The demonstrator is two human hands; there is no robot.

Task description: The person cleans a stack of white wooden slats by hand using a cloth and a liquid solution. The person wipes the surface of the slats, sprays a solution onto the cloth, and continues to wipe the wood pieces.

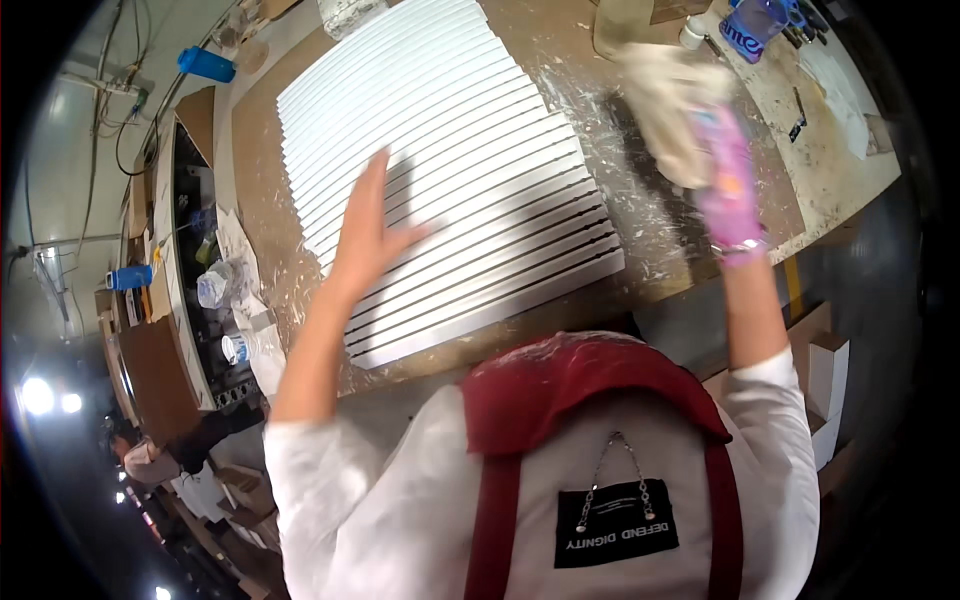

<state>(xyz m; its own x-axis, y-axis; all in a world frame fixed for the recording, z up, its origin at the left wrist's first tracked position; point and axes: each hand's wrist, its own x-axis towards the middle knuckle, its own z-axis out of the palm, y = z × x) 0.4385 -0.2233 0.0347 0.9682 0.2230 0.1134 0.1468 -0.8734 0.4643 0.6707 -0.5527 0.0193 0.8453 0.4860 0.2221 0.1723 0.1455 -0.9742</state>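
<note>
Many long white strips lie side by side in a stack of rows on the worktable. My bare left hand is over their left part, fingers stretched and thumb apart, casting a shadow on them. Whether it touches the strips I cannot tell. To the right of the strips, my right hand, in a pink patterned glove, is closed on a cream cloth. Cloth and glove are smeared by motion, and the cloth hangs above the brown board, which is spattered with white.
Far right stand a small white bottle and a clear bluish container. A blue bottle lies at the far left. A white cup and a plastic-wrapped jar sit left of the table. Another person is in the left background.
</note>
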